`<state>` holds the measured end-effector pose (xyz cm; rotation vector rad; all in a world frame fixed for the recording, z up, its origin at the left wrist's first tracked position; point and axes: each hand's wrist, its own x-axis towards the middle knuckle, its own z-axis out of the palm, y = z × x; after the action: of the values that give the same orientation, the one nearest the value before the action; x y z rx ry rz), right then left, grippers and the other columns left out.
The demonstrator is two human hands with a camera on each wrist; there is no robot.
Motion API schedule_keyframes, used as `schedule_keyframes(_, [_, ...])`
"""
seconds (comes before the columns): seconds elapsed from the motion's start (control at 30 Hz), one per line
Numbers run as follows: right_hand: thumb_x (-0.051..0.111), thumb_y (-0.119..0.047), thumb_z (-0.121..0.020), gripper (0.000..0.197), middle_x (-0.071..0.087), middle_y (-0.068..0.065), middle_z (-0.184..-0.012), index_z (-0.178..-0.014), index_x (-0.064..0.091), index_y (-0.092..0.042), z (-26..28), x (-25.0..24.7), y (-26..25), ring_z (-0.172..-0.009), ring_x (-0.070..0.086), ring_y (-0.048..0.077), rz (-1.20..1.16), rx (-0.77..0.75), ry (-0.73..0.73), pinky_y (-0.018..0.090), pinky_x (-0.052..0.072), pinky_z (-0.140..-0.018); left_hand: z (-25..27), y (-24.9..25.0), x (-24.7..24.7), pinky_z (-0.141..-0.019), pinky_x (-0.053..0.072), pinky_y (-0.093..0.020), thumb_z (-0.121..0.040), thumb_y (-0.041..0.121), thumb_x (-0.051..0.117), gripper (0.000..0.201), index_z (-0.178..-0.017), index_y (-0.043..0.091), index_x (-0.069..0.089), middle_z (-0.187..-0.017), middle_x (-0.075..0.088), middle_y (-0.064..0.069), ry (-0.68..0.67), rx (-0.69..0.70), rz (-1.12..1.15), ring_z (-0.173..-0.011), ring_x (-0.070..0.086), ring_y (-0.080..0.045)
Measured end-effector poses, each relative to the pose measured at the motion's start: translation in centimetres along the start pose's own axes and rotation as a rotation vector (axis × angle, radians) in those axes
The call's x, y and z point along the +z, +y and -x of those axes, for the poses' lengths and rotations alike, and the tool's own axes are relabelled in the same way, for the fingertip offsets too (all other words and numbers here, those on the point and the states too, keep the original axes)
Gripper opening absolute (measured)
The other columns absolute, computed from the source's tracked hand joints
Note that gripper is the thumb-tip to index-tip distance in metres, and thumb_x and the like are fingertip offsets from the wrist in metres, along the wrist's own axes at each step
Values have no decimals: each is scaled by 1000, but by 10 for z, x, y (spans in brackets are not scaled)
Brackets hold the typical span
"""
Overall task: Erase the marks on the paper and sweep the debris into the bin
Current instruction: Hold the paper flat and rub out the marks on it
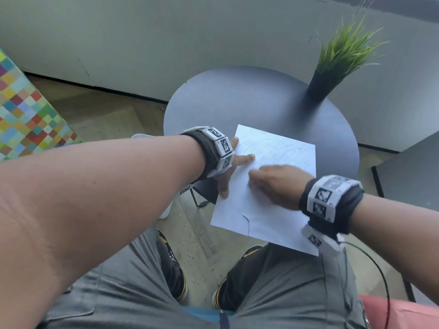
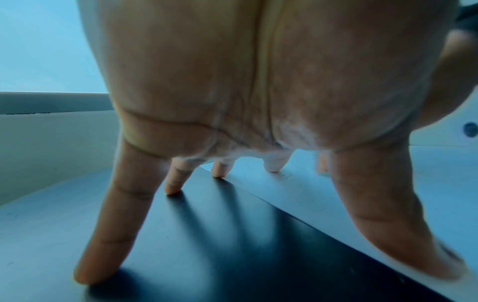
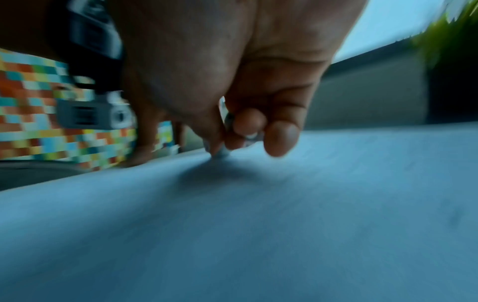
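With the left hand [image 1: 226, 172] splayed flat, fingertips pinning the white sheet of paper's [image 1: 268, 217] edge, the right hand [image 1: 275, 184] pinching a small pale eraser [image 3: 222, 152] should rub short strokes away from those fingertips, sparing the near-edge tear.

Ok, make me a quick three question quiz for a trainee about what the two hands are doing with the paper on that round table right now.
1. True or false: the left hand presses the paper with spread, straight fingers.
2. What does the right hand pinch against the sheet? A) a pencil B) a small eraser C) a brush
3. Fill in: the paper hangs over the near edge of the round table, and that overhanging edge shows a small ____.

Key: 1 true. 2 B; it is small and blurred in the right wrist view, but sits at the fingertips on the paper. 3 tear.
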<state>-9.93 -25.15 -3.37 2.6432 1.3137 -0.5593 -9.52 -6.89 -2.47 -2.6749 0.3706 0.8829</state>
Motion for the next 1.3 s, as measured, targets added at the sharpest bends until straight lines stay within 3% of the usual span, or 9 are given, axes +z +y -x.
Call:
schedule_keyframes(0.1, [42,-18,-92,12,60,8,-101,-103,43,-22,-8,-8,30,-89,58,32,33,210,78,39,47,-71,1,-1,0,-107,23,-64,-57,77,72,126,-142,58,-19,-160,-24,-2,6,-5,-1,-143,12,-45])
schedule_keyframes(0.23, [38,-24,-98,7,54,3,-92,-103,42,-21,2,2,-17,-80,54,29,18,-62,-17,36,43,-68,-2,0,2,-108,23,-64,-55,75,75,129,-142,58,-19,-159,-24,-4,-1,-10,9,-142,12,-49])
schedule_keyframes(0.27, [37,-28,-99,8,53,1,-91,-103,41,-23,4,3,-16,-81,53,28,-1,-60,-38,36,45,-70,-1,0,2,-108,25,-63,-55,75,75,129,-142,58,-18,-160,-23,-5,-3,-10,7,-141,13,-49])
schedule_keyframes(0.43, [40,-25,-96,6,62,9,-97,-99,43,-20,-6,-9,36,-85,57,32,20,255,91,40,50,-74,0,-1,0,-107,23,-63,-55,78,73,127,-141,59,-19,-159,-24,-1,5,-7,16,-142,12,-46])
schedule_keyframes(0.6, [40,-28,-98,9,57,1,-96,-105,44,-23,3,1,-23,-85,58,28,9,-83,-52,39,50,-70,-2,0,2,-106,28,-63,-54,70,79,131,-143,58,-16,-160,-22,-5,-6,-13,43,-140,16,-49])
schedule_keyframes(0.73, [38,-35,-97,15,63,-4,-106,-106,50,-31,-1,-1,20,-96,60,25,-33,96,58,37,50,-75,-3,-5,4,-107,30,-61,-51,78,74,129,-142,59,-16,-160,-21,0,6,19,41,-139,20,-45])
schedule_keyframes(0.93, [40,-32,-95,12,62,-1,-105,-103,48,-28,2,8,24,-94,58,29,-98,136,77,42,51,-77,-7,-22,10,-101,37,-57,-59,85,60,110,-148,44,12,-157,13,1,153,14,158,-132,27,-38])
schedule_keyframes(1.1, [39,-31,-94,11,60,-1,-103,-102,45,-26,9,5,19,-92,57,30,-83,124,40,39,50,-74,-6,-27,13,-107,18,-68,-49,89,64,126,-149,50,-3,-162,-9,-1,139,-44,217,-146,-1,-41])
schedule_keyframes(1.3, [38,-35,-97,12,59,-2,-98,-101,44,-26,-2,-3,6,-89,58,30,-58,32,78,41,50,-72,-10,-25,12,-110,18,-68,-38,91,65,133,-140,61,-14,-161,-18,-7,73,-18,177,-144,-3,-49])
